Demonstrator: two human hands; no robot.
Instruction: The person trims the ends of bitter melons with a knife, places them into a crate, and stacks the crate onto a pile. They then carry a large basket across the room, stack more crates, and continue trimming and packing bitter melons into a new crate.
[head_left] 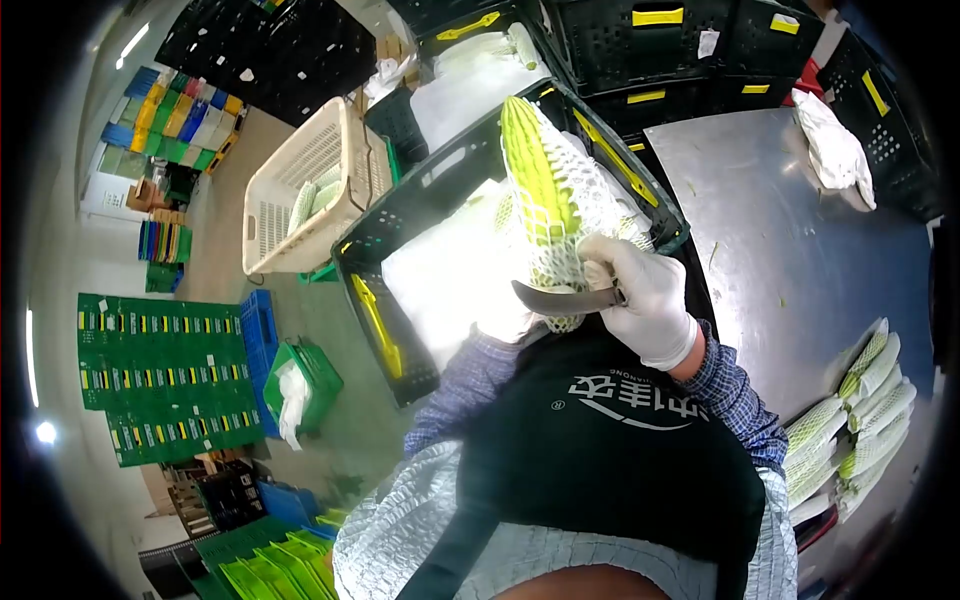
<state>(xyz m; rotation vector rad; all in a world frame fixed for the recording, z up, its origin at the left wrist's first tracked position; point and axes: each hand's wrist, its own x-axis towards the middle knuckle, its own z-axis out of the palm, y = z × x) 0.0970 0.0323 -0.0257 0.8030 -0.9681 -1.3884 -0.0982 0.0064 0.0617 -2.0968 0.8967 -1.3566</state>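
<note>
We hold a netted corn cob point(545, 190) upright above a white-lined black crate point(400, 215), a beige basket point(300, 190) beyond it and more netted cobs point(860, 420) stacked on the steel bench point(780, 230). Our gloved right hand point(645, 300) clamps its fingers round a knife point(560, 297) across the cob's base; our left hand point(503, 322) sits beneath, its fingers too washed-out to tell.

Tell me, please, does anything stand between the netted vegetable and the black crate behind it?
Nothing visible does: the netted vegetable is held over the black crate; the knife in the right hand crosses only its base.
</note>
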